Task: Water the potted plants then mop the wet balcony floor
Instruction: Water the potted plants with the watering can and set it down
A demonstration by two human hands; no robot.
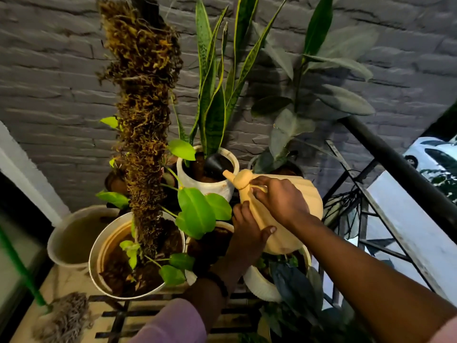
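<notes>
Watering can [284,214]: tilted, spout end over the snake-plant pot [210,184]. Left hand [247,231] grasps its neck from below; right hand [279,196] grips it from above. Both hands curled on the can. Pots visible: 5 approx. Mop [64,315]: 1, on floor, lower left, well apart from hands.

We saw two bare forearms reaching out from the bottom of the head view. The left arm wore a pale lilac sleeve [173,325] pushed up toward the elbow, its fabric soft and slightly blurred. A dark band [220,283] circled the left wrist. At the lower right corner, a sliver of pinkish sleeve [446,331] showed on the right arm. Both hands were ungloved.
</notes>
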